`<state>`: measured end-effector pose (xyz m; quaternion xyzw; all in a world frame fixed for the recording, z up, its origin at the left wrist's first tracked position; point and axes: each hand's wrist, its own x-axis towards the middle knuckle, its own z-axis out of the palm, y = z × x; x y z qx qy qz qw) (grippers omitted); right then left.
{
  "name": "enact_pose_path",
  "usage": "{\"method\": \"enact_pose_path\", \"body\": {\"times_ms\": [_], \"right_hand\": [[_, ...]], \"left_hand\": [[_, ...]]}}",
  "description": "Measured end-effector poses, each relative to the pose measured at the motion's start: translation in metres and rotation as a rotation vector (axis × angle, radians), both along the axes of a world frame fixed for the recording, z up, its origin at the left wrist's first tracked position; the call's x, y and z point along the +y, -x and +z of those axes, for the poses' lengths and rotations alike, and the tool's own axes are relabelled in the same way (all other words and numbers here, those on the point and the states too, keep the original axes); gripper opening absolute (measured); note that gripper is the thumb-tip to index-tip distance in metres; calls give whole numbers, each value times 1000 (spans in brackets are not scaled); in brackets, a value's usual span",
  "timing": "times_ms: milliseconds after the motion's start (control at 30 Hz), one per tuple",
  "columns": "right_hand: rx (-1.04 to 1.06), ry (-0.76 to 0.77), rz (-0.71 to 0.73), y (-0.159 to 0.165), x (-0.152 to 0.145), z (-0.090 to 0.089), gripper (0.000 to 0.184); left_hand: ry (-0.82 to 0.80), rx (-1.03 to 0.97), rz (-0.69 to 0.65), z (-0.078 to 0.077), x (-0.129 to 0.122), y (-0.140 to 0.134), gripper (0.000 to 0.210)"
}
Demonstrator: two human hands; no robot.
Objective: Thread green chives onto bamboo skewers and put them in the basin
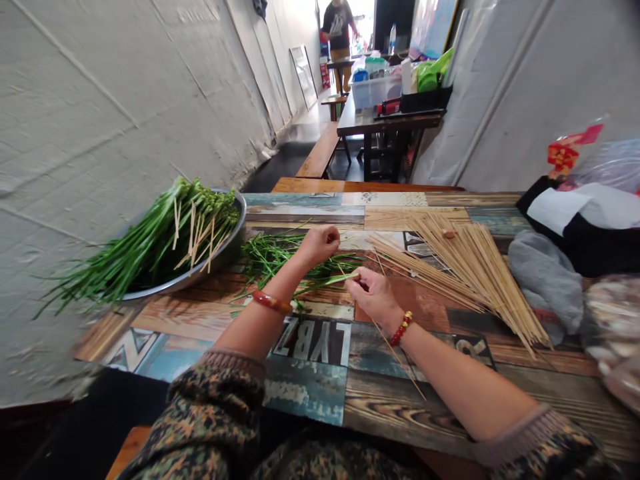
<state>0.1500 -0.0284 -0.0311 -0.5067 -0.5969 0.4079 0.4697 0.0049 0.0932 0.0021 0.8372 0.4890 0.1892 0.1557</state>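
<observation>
My right hand (374, 293) is closed over the table, pinching green stalks (334, 279) at the fingertips. A thin bamboo skewer (403, 367) runs through the same hand, its long end slanting down toward the near edge. Left of it, my left hand (319, 244) is curled with thumb and fingers together above loose green stalks (273, 257); whatever it holds is hidden. A metal bowl (242, 217) at the left is heaped with chive-like greens (150, 243), several skewers (197, 237) sticking out of them. Many bare bamboo skewers (480, 267) fan out to the right.
A grey plastic bag (545, 280), a black bag (595, 247) and a clear bag of pale pieces (617, 333) sit at the right. Behind, another table (385, 121) carries a plastic bin (373, 92). A person (340, 33) stands far back. White walls flank both sides.
</observation>
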Motion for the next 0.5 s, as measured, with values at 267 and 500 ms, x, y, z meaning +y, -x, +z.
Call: {"method": "enact_pose_path", "body": {"times_ms": [267,500], "right_hand": [[37,1,12,-1,-6,6,17],[21,16,36,-1,-9,7,17]], "left_hand": [[459,-686,64,9,-60,17,24],[580,-866,91,3,-73,21,28]]}}
